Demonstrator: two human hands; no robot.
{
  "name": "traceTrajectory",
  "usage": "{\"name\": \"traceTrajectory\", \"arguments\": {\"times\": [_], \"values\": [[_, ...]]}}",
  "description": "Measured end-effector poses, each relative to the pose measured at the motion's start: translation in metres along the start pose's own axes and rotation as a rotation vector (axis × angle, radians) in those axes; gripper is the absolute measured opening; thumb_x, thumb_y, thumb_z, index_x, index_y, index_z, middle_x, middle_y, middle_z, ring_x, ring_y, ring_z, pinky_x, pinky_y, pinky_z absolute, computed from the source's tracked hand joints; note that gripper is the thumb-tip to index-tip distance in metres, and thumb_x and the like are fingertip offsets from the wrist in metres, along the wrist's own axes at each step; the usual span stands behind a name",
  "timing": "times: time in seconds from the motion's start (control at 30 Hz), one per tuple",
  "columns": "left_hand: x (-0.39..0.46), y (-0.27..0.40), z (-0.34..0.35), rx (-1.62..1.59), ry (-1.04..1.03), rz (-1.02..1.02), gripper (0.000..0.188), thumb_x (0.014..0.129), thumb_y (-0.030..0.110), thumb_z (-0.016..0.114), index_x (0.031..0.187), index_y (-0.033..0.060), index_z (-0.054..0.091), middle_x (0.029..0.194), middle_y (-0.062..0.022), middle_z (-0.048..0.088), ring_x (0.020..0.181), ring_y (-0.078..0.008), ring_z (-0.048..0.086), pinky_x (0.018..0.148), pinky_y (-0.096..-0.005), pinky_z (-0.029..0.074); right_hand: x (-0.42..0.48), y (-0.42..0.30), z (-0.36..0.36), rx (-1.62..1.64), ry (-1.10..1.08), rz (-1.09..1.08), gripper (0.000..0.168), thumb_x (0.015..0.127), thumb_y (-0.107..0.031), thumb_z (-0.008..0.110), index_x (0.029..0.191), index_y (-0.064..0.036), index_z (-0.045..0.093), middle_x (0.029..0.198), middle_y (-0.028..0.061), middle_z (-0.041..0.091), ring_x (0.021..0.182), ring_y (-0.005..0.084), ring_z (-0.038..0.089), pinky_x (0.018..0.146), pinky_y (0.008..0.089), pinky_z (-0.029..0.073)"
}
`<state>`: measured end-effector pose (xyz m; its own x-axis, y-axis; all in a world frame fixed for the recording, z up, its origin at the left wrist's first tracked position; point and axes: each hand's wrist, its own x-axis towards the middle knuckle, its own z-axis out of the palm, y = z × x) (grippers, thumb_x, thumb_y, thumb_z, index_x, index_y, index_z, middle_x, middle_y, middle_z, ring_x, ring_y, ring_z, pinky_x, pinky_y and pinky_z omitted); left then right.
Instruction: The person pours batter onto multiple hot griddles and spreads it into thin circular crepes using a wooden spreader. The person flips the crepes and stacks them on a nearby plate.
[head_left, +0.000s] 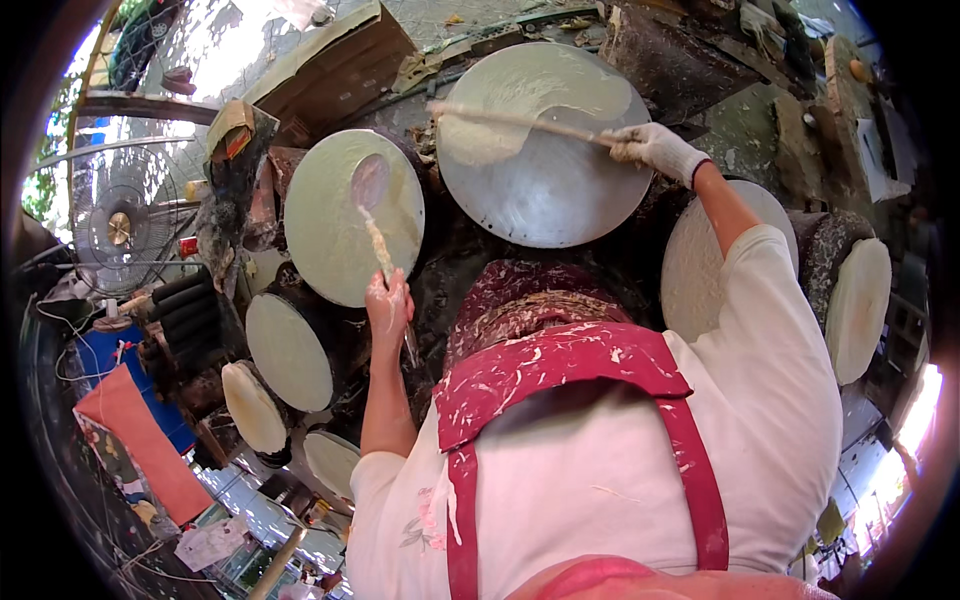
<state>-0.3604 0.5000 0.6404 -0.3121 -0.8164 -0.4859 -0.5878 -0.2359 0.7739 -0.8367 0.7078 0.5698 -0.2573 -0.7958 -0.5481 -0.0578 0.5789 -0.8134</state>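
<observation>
My left hand (388, 306), bare and smeared with batter, grips the handle of a ladle (370, 180). The ladle's bowl is over a round griddle (322, 217) covered in a pale layer; whether it touches cannot be told. My right hand (652, 150) wears a white knitted glove and holds a thin wooden stick (532, 120), blurred along its length. The stick reaches across a larger round metal griddle (555, 195). Pale wet batter (555, 75) coats that griddle's far and left parts, while bare metal shows nearer me.
More pale-covered round plates stand at left (289, 352) and beneath my right arm (690, 262). A thick round pale disc (859, 311) is at far right. A cardboard box (330, 71) lies beyond the griddles. A fan (120, 225) and blue drum (142, 375) stand left.
</observation>
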Motion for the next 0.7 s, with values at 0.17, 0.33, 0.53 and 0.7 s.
{"name": "traceTrajectory", "arguments": {"times": [0.17, 0.33, 0.53, 0.7], "values": [[0.063, -0.042, 0.018, 0.456, 0.091, 0.369, 0.024, 0.096, 0.019, 0.059, 0.096, -0.0052, 0.056, 0.065, -0.0199, 0.058, 0.059, -0.0369, 0.06, 0.058, -0.0461, 0.049, -0.054, 0.011, 0.007, -0.002, -0.14, 0.141, 0.042, 0.09, -0.018, 0.074, 0.129, -0.004, 0.067, 0.096, -0.0034, 0.069, 0.073, 0.0055, 0.055, 0.066, 0.0222, 0.046], [0.077, -0.009, 0.056, 0.72, 0.066, 0.509, 0.025, 0.095, 0.019, 0.061, 0.104, -0.0042, 0.057, 0.08, -0.0326, 0.063, 0.081, -0.0525, 0.061, 0.07, -0.0538, 0.049, -0.017, 0.043, -0.02, 0.098, 0.175, -0.241, 0.047, 0.094, -0.019, 0.069, 0.138, -0.004, 0.059, 0.139, 0.0054, 0.06, 0.112, 0.0118, 0.059, 0.095, 0.0274, 0.048], [0.041, -0.012, 0.044, 0.983, -0.03, 0.478, 0.023, 0.097, 0.02, 0.058, 0.103, -0.0016, 0.054, 0.08, -0.0309, 0.064, 0.079, -0.0503, 0.064, 0.068, -0.0567, 0.05, -0.022, 0.008, 0.028, 0.019, -0.148, -0.008, 0.045, 0.093, -0.021, 0.071, 0.135, -0.006, 0.063, 0.106, -0.002, 0.068, 0.079, 0.0061, 0.054, 0.07, 0.0225, 0.045], [-0.024, -0.039, 0.026, 1.054, -0.197, 0.508, 0.019, 0.1, 0.02, 0.048, 0.096, 0.0008, 0.05, 0.075, -0.0255, 0.066, 0.068, -0.0465, 0.066, 0.06, -0.0562, 0.053, -0.101, 0.026, 0.052, 0.061, -0.129, 0.208, 0.046, 0.091, -0.017, 0.073, 0.134, -0.005, 0.063, 0.089, -0.0068, 0.063, 0.069, 0.0031, 0.05, 0.062, 0.0199, 0.041]]}}
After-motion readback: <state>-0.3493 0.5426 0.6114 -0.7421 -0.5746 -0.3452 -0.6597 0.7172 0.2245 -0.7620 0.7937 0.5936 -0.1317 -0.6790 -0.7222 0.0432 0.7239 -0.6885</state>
